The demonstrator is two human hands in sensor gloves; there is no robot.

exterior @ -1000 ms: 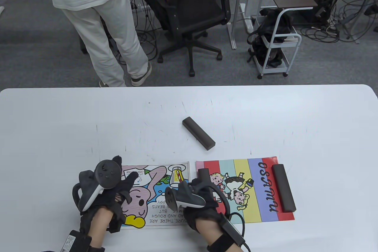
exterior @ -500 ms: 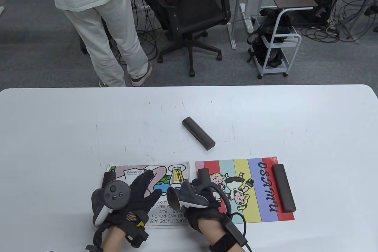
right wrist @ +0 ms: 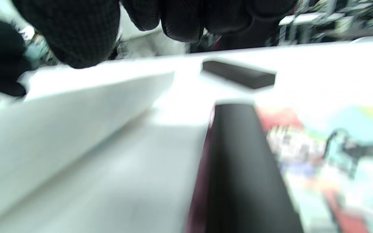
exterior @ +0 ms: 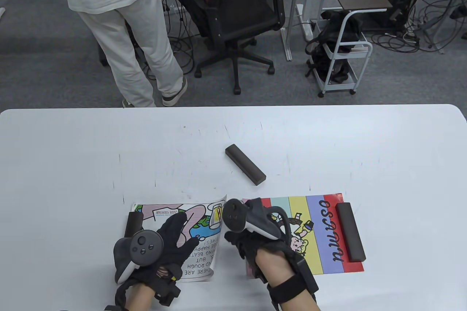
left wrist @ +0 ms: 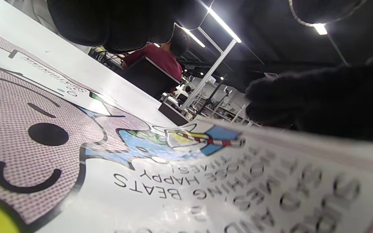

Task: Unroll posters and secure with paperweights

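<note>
A cartoon poster (exterior: 199,232) lies at the table's near edge. My left hand (exterior: 175,234) presses flat on it, fingers spread; they also show in the left wrist view (left wrist: 319,103). A dark paperweight (exterior: 133,221) lies on its left edge. Its right edge (exterior: 219,216) curls up, free. My right hand (exterior: 242,245) hovers empty over the left edge of the striped poster (exterior: 315,234). One paperweight (exterior: 350,231) lies on that poster's right edge, another (right wrist: 241,161) on its left edge. A loose paperweight (exterior: 245,168) lies on the table beyond.
The white table (exterior: 73,161) stretches far beyond the posters. Behind it a person in white (exterior: 120,34) stands by an office chair (exterior: 233,15), and a small cart (exterior: 339,55) stands at the right.
My left hand moved from the cartoon poster's left edge to its middle. My right hand lifted off the poster's right edge and shifted right; that edge has curled up.
</note>
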